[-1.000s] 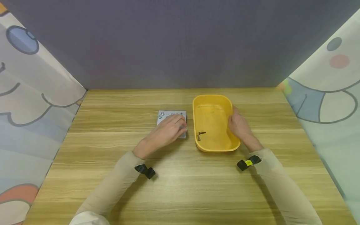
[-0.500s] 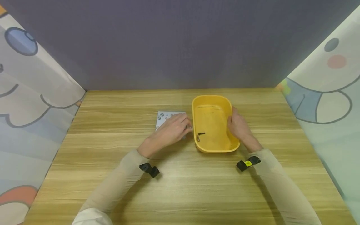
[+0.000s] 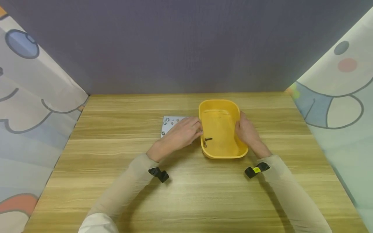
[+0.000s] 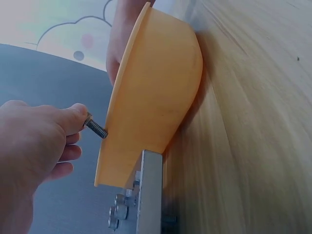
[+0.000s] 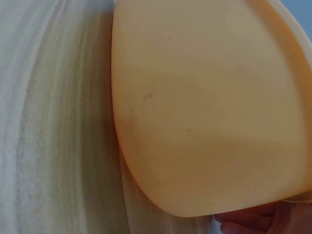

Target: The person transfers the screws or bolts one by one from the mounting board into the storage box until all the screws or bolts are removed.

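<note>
My left hand (image 3: 180, 134) pinches a bolt (image 4: 96, 127) between thumb and index finger, its threaded end pointing at the rim of a yellow plastic bin (image 3: 222, 123). In the left wrist view the bolt's tip is right at that rim. On the far side, my right hand (image 3: 247, 132) grips the bin's right wall with the thumb over the edge. Inside the bin's left front corner lie two small dark screws (image 3: 208, 139). Partly hidden under my left hand is a silver metal plate (image 3: 168, 126) with several bolts and holes in it.
Everything sits on a wood-grain table (image 3: 204, 191). A dark grey panel (image 3: 186, 48) rises behind the table's back edge, and cartoon-printed cloths (image 3: 335, 97) hang at both sides. In the left wrist view, the plate's edge (image 4: 150, 190) stands close beside the bin.
My left hand has moved right with the bolt, from over the plate to the bin's left rim. My right hand keeps its grip on the bin, which stays in place.
</note>
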Demonstrator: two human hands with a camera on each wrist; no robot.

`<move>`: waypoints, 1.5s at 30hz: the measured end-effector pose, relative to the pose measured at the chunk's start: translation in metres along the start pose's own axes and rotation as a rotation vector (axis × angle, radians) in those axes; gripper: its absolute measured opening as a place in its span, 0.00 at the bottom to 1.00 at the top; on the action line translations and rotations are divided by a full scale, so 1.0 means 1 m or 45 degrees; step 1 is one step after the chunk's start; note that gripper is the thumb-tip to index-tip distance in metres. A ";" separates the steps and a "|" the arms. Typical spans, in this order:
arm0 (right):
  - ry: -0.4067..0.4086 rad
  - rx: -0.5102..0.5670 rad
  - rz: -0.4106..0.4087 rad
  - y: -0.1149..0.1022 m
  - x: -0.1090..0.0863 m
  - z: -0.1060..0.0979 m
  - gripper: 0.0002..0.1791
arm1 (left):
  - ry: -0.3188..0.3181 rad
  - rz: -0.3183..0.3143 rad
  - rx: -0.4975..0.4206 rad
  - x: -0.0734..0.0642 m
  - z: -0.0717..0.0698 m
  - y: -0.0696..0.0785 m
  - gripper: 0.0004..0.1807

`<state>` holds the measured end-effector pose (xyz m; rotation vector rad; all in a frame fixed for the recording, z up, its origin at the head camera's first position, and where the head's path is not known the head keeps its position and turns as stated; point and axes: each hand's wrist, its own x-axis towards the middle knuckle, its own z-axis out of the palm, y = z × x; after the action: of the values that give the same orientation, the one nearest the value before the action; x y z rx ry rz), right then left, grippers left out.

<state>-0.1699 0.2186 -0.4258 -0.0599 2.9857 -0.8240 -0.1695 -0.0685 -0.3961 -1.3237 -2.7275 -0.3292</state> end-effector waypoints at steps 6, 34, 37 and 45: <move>-0.029 0.014 0.015 0.000 0.000 -0.001 0.31 | 0.025 0.042 0.030 0.004 -0.002 0.001 0.14; -0.014 0.011 0.019 0.004 0.000 -0.002 0.31 | -0.062 0.273 0.200 0.035 -0.007 0.011 0.16; -0.012 0.011 0.014 0.004 0.000 -0.002 0.31 | -0.084 0.277 0.196 0.037 -0.006 0.012 0.16; -0.020 0.016 0.008 0.006 0.001 -0.003 0.31 | -0.142 0.285 0.197 0.044 -0.003 0.017 0.19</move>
<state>-0.1709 0.2248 -0.4264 -0.0566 2.9641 -0.8380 -0.1834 -0.0252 -0.3826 -1.6263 -2.5909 -0.0263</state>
